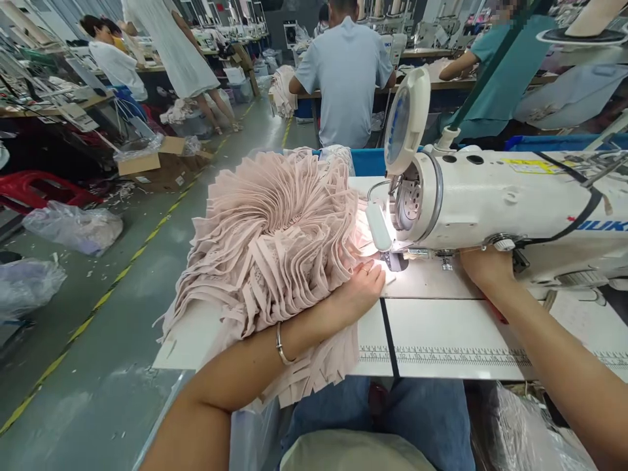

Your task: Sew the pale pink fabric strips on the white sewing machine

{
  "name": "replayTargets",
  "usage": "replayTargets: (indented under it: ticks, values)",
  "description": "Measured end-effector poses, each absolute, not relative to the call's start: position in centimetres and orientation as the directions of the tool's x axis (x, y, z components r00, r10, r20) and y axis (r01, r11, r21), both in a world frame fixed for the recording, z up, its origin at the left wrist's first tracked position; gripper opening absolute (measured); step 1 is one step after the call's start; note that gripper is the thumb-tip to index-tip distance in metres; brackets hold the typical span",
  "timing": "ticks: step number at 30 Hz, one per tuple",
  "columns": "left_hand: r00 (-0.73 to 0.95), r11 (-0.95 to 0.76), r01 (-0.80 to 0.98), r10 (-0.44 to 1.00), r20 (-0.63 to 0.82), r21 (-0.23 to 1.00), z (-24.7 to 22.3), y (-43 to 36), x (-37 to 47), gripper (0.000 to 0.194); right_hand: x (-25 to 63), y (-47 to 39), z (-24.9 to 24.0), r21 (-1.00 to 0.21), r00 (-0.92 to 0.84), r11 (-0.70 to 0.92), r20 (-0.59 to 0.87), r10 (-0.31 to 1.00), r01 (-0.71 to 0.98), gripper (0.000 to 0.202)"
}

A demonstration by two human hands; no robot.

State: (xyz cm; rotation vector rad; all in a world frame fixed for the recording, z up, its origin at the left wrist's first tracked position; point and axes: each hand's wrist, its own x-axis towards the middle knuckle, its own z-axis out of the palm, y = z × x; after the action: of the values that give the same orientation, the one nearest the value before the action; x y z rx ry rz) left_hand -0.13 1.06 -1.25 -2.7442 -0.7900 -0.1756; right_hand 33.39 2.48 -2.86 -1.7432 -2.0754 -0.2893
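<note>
A big heap of pale pink fabric pieces (275,229), chained in many folds, lies on the left of the sewing table (441,340). My left hand (364,288) rests at the heap's right edge, fingers curled on the pink cloth close to the needle area of the white sewing machine (471,196). A ring and a bracelet (280,343) show on that arm. My right hand (485,268) reaches under the machine's arm, its fingers hidden behind the machine body. The machine's lamp lights the cloth by the presser foot (395,260).
A ruler strip (451,356) runs along the table's front edge. Left on the floor are a cardboard box (157,167) and plastic bags (73,226). A co-worker in a light blue shirt (343,78) sits ahead; other people are at machines. Clear wrapped goods (515,425) lie at lower right.
</note>
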Motion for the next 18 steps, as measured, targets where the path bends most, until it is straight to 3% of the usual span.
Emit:
replayTargets:
  ticks: [3,9,15,18]
  values:
    - [0.823,-0.788,0.567,0.528,0.210,-0.241,-2.1,1.1,0.1,0.025,30.4,-0.3,-2.7,-0.085,-0.063,0.115,0.465,0.883,0.990,0.033]
    - [0.882,-0.838,0.471,0.444,0.158,-0.274,-2.6,-0.7,0.5,0.037,22.6,-3.9,-3.3,-0.093,-0.425,0.516,0.453,0.784,0.852,0.020]
    - [0.857,-0.830,0.514,0.485,0.174,-0.218,-2.3,-0.5,0.4,0.037,21.0,-2.4,-3.6,-0.212,-0.255,0.371,0.429,0.867,0.904,0.017]
    - [0.851,-0.829,0.521,0.487,0.196,-0.202,-2.5,-0.2,0.6,0.035,21.1,-2.3,-3.6,-0.189,-0.224,0.331,0.434,0.873,0.925,0.014]
